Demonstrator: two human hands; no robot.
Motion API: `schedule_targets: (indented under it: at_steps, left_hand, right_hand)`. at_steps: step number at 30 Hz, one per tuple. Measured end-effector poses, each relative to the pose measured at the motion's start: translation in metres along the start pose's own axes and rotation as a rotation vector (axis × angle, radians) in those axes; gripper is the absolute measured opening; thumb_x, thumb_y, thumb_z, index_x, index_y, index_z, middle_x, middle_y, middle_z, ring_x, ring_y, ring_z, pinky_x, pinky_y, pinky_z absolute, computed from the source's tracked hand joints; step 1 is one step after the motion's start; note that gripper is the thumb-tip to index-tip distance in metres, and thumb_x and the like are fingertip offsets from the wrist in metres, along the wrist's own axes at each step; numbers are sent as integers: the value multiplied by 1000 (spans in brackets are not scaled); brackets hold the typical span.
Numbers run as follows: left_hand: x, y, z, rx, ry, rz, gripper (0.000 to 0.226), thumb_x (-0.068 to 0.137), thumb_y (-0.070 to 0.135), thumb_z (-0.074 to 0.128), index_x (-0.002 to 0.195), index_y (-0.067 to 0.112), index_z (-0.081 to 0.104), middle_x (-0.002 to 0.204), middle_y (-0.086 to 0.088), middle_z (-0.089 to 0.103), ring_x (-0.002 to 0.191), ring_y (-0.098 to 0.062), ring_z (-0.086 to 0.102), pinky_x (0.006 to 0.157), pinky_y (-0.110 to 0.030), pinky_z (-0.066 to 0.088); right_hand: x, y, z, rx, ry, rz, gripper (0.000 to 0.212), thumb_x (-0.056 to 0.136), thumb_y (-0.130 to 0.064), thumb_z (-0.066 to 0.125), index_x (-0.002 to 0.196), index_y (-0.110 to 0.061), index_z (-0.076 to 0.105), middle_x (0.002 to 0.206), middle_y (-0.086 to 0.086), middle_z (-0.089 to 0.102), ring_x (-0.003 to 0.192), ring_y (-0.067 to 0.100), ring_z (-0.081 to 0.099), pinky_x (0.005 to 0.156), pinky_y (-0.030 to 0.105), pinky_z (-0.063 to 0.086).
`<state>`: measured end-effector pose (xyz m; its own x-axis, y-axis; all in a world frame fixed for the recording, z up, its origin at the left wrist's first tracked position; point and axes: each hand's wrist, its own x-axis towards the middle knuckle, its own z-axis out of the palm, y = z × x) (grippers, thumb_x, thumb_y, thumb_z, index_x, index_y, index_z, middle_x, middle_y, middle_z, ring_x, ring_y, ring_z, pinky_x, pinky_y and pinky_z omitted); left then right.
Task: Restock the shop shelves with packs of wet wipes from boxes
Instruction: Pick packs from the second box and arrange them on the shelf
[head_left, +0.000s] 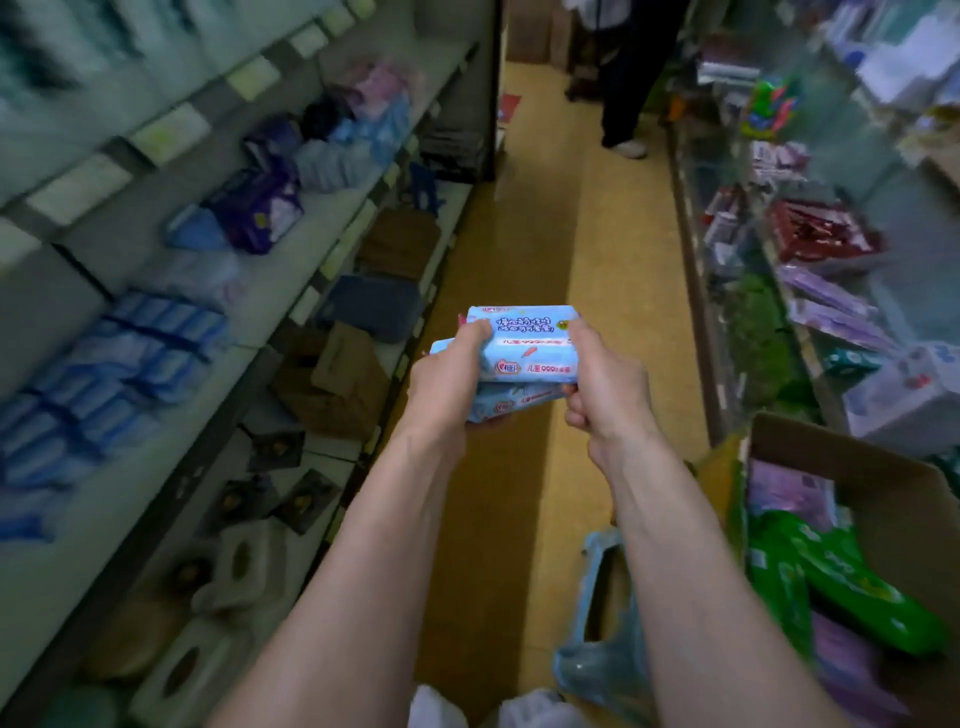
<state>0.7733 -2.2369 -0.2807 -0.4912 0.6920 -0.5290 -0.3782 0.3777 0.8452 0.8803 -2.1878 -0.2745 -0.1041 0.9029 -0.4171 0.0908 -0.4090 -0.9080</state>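
A shop worker's left hand (447, 376) and right hand (608, 387) grip opposite ends of stacked wet-wipe packs (524, 348) (long axis crosswise to the aisle), held above the floor (524, 234), with the shelves (280, 296) lying left, nearer the left hand.

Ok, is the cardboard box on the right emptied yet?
No: the cardboard box is open, with green packs and purple packs inside.
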Motion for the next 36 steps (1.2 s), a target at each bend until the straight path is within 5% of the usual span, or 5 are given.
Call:
schedule_targets:
  at_steps: [11,19,24,29,36]
  left_hand:
    - [-20,41,-147,-169,189,121,35,88,44,59,108,15,66,91,-3,73,84,-20,70,64,-31,55]
    - [-30,80,-224,-255,389,228,30,87,44,60,88,16,69,84,-4,74,85,-23,71,83,-41,57]
    - [-21,105,-252,-300,507,310,30,88,44,58,81,17,69,66,1,72,71,-18,69,66,-31,57]
    - [5,135,-256,-393,637,345,36,86,48,61,101,16,72,86,-4,75,75,-18,72,52,-25,54]
    - [28,161,-265,-497,815,402,35,84,47,65,99,15,67,85,-6,74,76,-22,71,60,-34,58]
  right_hand:
    - [-66,-19,137,-96,-229,-125,35,96,-43,49,80,-15,63,38,-13,51,29,0,40,46,22,29]
    - [-87,-48,222,-143,-478,-213,38,95,-45,50,89,-11,67,57,-6,54,37,2,41,45,19,29]
    - [-75,-65,274,-106,-635,-231,37,94,-41,53,81,-9,64,52,-4,48,35,2,35,40,20,26]
    - [-41,-92,314,-147,-762,-258,37,92,-44,54,77,-11,61,46,-7,48,35,4,35,39,22,26]
    - [-6,-117,364,-186,-922,-227,32,94,-37,51,81,-7,57,44,-5,39,33,6,32,36,20,26]
